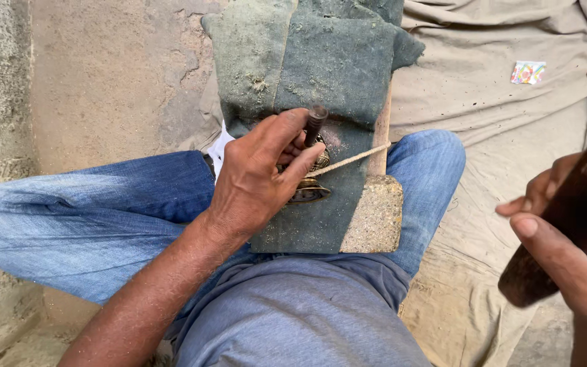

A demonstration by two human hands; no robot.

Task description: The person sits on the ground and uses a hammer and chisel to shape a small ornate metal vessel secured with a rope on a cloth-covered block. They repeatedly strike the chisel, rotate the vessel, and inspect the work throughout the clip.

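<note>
Just under the left hand (256, 177), clamped on a punch (315, 122), lies a brass piece (309, 190); right hand (565, 251) grips a mallet (572, 211).

Cloth (334, 61) on the block: dull dark green, dusted with pale grit. Block (375, 217) speckled tan. Punch (315, 122) dark brown. Metal piece (309, 190) brassy, ribbed pattern. Stick (351, 160) pale tan. Mallet (565, 224) dark reddish brown. Jeans (96, 211) faded blue, shirt (300, 319) grey-blue. Sheet (490, 115) beige; wrapper (528, 72) multicoloured.
</note>
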